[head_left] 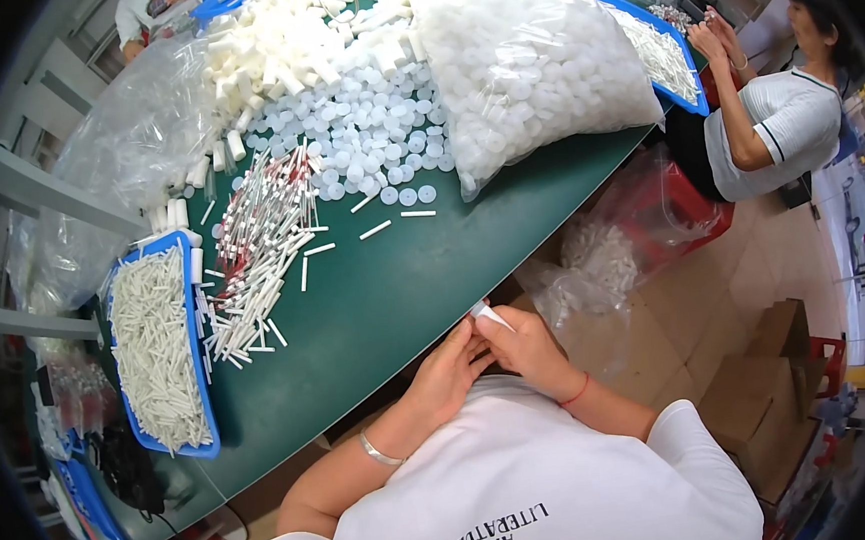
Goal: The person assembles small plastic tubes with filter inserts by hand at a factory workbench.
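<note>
Just off the near edge of the table, in front of my white shirt, my two hands come together. My right hand [531,351] is closed around a small white tube [496,319], its thumb lying along the side. The tube's upper end looks paler, like a translucent cap. My left hand [442,378] meets it from the other side, fingers curled and fingertips at the tube; the exact grip is partly hidden. Nearest on the green table [355,310] are loose thin white sticks [375,231] and a heap of thin red-and-white sticks [259,232].
Pale round discs [372,124] and thick white tubes [296,44] are piled farther back. A bulging clear bag [540,82] stands at the far edge. Blue trays of white sticks sit left [207,386] and right [695,76]. A co-worker [783,125] works at right, near a red crate [674,203] and cardboard boxes [733,409].
</note>
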